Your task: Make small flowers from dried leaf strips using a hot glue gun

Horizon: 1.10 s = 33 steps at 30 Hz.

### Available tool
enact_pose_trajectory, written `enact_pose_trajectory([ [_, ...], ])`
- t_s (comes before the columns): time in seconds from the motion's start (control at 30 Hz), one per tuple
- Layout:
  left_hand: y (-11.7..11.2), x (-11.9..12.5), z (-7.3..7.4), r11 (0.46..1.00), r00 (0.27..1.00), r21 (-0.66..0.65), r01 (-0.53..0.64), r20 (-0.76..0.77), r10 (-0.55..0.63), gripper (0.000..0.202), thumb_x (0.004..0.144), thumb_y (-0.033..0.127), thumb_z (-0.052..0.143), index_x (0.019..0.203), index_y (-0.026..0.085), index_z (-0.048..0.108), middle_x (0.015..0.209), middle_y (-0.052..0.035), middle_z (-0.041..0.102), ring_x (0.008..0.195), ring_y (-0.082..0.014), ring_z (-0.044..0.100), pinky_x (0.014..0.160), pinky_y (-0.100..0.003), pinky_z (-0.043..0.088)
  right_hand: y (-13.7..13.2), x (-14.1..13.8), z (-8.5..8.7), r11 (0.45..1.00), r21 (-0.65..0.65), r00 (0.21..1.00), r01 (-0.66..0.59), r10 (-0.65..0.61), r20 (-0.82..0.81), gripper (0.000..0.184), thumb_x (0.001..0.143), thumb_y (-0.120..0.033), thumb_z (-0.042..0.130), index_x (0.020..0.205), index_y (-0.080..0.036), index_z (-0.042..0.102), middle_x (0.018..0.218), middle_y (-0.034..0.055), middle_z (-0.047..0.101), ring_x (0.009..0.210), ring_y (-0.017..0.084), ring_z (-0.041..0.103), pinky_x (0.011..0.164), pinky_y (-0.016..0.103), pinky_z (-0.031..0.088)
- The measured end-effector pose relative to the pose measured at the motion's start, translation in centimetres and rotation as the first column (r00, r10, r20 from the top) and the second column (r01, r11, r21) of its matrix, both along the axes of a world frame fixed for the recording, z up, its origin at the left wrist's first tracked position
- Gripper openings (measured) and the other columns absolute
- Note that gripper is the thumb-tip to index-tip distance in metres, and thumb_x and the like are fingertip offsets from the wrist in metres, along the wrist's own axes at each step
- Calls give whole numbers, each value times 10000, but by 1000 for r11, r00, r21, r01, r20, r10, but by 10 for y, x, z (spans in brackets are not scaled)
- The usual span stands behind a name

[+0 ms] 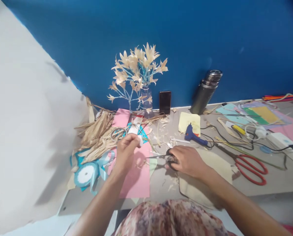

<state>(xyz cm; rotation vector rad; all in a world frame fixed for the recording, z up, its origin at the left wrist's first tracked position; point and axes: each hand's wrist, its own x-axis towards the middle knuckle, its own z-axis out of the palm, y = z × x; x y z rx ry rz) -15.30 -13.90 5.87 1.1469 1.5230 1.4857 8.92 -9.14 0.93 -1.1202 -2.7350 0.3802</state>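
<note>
My left hand point(126, 150) is closed in a pinch on a small white piece point(141, 141), which sticks out past the fingertips; its kind is not clear. It hovers over a pink paper sheet point(136, 185) with scraps on it. My right hand point(189, 162) grips small scissors point(158, 156) by their dark handles. Their blades point left toward my left hand, apart from the white piece. Beneath the scissors lies a pale green paper point(153, 165). A cream cloth-like sheet point(207, 183) lies under my right forearm.
Dried husks point(97, 131) and a blue ribbon roll point(86, 173) lie left. Husk flowers point(139, 65) stand in a clear bottle point(147, 105) beside a phone point(165, 102). Rightward are a flask point(206, 91), a blue glue gun point(194, 136), red-handled scissors point(252, 168) and a power strip point(284, 147).
</note>
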Motion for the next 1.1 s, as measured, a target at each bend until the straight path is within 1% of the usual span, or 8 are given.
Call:
enact_pose_trajectory([
  [0.1, -17, -2, 1, 993, 990, 74, -95, 112, 87, 141, 818, 270, 596, 703, 192, 575, 657, 16, 567, 656, -124, 517, 682, -243, 416, -1, 19, -12, 991, -41, 989, 130, -132, -70, 329, 810, -354, 673, 1087, -182, 626, 1085, 107, 675, 1020, 267, 601, 823, 328, 422],
  [0.23, -35, 23, -20, 986, 983, -122, 118, 154, -99, 155, 821, 279, 607, 702, 182, 588, 617, 17, 562, 616, -124, 512, 639, -242, 411, -2, 50, -27, 950, 35, 936, 311, -300, -182, 382, 801, -316, 668, 1147, -162, 620, 1167, 142, 625, 1125, 295, 567, 937, 371, 440],
  [0.37, -35, 77, -49, 764, 809, -283, 580, 90, -581, 118, 761, 254, 639, 701, 153, 644, 729, -29, 649, 678, -141, 563, 652, -251, 419, -1, 71, -34, 870, 48, 844, 491, -461, -273, 263, 807, -429, 669, 935, -200, 655, 1046, 97, 621, 866, 221, 622, 764, 315, 467],
  [0.43, -31, 99, -60, 686, 735, -298, 664, 91, -672, 120, 752, 252, 624, 701, 146, 650, 866, -58, 695, 737, -153, 589, 692, -263, 433, 0, 74, -41, 867, -4, 843, 498, -485, -231, 255, 810, -455, 661, 776, -210, 601, 855, 43, 620, 679, 170, 572, 622, 279, 406],
  [0.57, -29, 116, -71, 719, 775, -339, 607, 55, -629, 114, 726, 211, 582, 630, 152, 601, 948, -82, 713, 873, -207, 633, 792, -305, 451, 0, 70, -58, 872, 5, 859, 490, -482, -170, 287, 797, -419, 673, 693, -214, 502, 686, -9, 582, 589, 145, 486, 542, 267, 260],
  [0.87, -25, 93, -67, 753, 811, -324, 573, 90, -578, 131, 745, 237, 592, 628, 179, 586, 1111, -126, 708, 1056, -275, 630, 974, -405, 413, 12, 37, -61, 840, 28, 830, 542, -530, -174, 273, 795, -424, 685, 724, -208, 533, 734, -7, 596, 622, 139, 491, 556, 267, 232],
  [1.0, -11, 73, -63, 791, 852, -331, 514, 94, -515, 138, 735, 244, 604, 619, 172, 585, 1064, -109, 708, 1000, -252, 632, 916, -361, 432, 25, 27, -52, 808, -37, 796, 588, -587, -146, 303, 785, -456, 695, 706, -208, 540, 714, -1, 612, 615, 144, 499, 555, 263, 234],
  [1.1, -2, 53, -53, 848, 897, -295, 441, 124, -424, 186, 757, 296, 632, 629, 168, 590, 814, -56, 686, 826, -198, 628, 768, -290, 449, 36, 27, -31, 822, -87, 815, 563, -569, -106, 308, 792, -470, 693, 703, -209, 555, 685, 4, 628, 610, 150, 518, 552, 260, 242],
])
